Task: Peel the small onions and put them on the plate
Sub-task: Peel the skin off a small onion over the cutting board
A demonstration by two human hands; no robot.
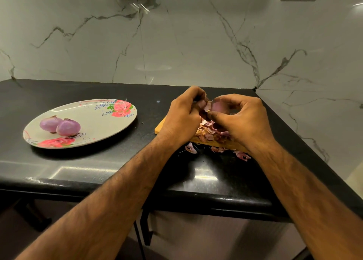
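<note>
Above a wooden cutting board (159, 127), both of my hands work on one small purple onion (217, 106). My right hand (240, 118) grips the onion between curled fingers and thumb. My left hand (184, 114) pinches a loose strip of its skin (203, 103), pulled away to the left. Two peeled purple onions (51, 124) (68, 127) lie side by side, touching, on the left part of a white plate with red roses (102, 120). The onion in my hands is partly hidden by my fingers.
A heap of onion peels (209, 132) covers the board, and a few peels (242, 155) have spilled onto the black countertop (88, 165) in front of it. A marble wall stands behind and at the right. The counter's front edge runs below my forearms.
</note>
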